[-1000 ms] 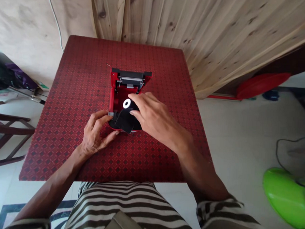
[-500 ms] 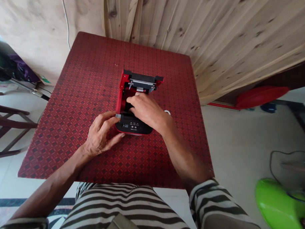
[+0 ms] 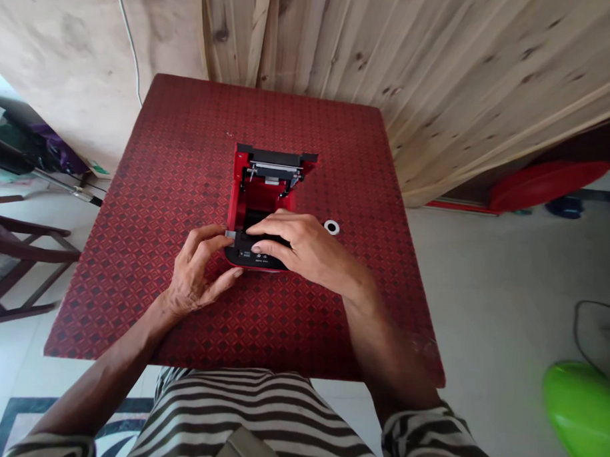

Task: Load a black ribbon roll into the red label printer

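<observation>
A red and black label printer (image 3: 240, 199) stands on the table with its lid (image 3: 276, 162) raised at the back. Its black front panel carries small buttons and printed marks. My left hand (image 3: 198, 268) grips the printer's front left corner, fingers at the grey latch on the side and thumb against the front edge. Across the right part of the panel lies my right hand (image 3: 304, 248). Its fingers reach to the front rim of the open compartment and its thumb rests on the panel, apart from the fingers. The right hand hides part of the compartment.
A small white ring (image 3: 332, 227) lies on the table right of the printer. The table (image 3: 177, 151) has a red patterned cover and stands by a wooden wall (image 3: 341, 43). A wooden chair (image 3: 28, 265) is at left, a green object (image 3: 579, 411) on the floor at right.
My right hand has drawn back from inside the compartment toward me, onto the front panel. The white ring now shows fully. My left hand keeps its place on the printer.
</observation>
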`<state>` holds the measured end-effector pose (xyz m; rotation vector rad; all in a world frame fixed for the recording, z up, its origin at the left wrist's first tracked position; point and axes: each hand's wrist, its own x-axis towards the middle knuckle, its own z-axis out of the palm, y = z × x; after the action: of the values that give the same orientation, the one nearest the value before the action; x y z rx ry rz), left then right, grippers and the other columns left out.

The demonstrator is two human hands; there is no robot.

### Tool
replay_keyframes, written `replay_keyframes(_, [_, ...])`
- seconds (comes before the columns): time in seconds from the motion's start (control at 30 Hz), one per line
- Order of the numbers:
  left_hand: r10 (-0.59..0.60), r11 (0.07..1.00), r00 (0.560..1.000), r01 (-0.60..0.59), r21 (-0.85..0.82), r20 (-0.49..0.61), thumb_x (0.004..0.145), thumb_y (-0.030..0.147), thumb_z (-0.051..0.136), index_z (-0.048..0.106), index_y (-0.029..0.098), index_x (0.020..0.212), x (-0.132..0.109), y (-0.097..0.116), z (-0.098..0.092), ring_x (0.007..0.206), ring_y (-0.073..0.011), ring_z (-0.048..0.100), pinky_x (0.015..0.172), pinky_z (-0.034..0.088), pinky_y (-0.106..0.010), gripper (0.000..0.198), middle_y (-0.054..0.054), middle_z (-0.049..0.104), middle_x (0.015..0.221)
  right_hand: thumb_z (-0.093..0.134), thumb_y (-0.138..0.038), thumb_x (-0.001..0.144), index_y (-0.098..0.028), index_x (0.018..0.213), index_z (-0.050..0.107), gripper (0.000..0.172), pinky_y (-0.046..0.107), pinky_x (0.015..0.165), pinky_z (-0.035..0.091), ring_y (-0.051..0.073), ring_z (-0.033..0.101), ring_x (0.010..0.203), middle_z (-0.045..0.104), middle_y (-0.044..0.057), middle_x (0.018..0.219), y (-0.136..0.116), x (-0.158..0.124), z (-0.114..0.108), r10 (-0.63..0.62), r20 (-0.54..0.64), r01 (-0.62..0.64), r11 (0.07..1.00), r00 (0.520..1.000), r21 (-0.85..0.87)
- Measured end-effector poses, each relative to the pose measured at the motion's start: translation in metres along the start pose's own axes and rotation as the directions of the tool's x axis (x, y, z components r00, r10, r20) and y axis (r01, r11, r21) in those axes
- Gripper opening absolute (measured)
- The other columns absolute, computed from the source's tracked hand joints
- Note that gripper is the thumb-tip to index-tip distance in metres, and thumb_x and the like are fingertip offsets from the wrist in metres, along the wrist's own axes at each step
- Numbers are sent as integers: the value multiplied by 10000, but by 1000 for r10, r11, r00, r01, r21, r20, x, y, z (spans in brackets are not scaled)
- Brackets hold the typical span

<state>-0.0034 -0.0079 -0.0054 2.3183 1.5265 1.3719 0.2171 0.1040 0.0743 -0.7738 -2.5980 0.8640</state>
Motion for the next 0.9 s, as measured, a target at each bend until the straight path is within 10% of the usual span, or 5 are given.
replay_keyframes(0.43, [-65,996,998,66,52,-22,1026,406,652,640,231,1259,49,-4,-23,1186,-231,685,1053,560,-423,292,-87,718,1243,625,-116,1025,-193,1070,806,202,345,990,525,199,765,1058,840,57,1111,10,15,-1,49,44,-53,993,998,108])
replay_keyframes(0.9, [-173,985,982,174,1,-78,1017,303,667,656,228,1238,30,-28,-3,1154,-207,689,1026,565,-388,234,-70,717,1229,651,-129,998,-179,1022,779,140,285,840,500,158,746,881,826,30,984,13,17,0,116,-56,-101,971,992,216])
